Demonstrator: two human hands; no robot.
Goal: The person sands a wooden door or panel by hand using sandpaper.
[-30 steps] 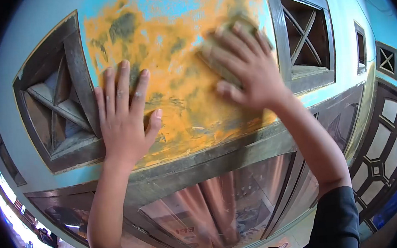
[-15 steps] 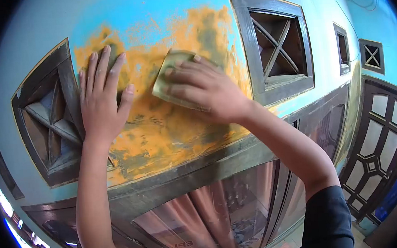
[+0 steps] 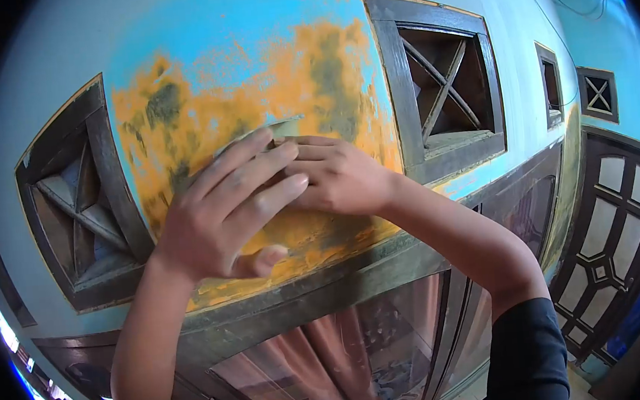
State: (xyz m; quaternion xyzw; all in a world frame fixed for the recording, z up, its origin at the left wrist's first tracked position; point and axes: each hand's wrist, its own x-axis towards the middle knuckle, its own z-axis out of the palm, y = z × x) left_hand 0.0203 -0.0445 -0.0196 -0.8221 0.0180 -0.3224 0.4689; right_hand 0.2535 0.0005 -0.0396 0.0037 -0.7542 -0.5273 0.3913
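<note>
Peeking past left hand [image 3: 219, 212], possibly sandpaper [image 3: 285, 127].

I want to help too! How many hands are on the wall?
2. The left hand lies across the fingers of the right hand, which rests on a sanding sheet against the wall's orange patch. No other hands show.

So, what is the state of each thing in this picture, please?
left hand, flat, fingers laid over the fingers of the right hand
right hand, flat, pressing on the sheet
sheet, mostly covered, one edge showing
wall paint, blue worn through to orange
curtain, drawn behind glass
</note>
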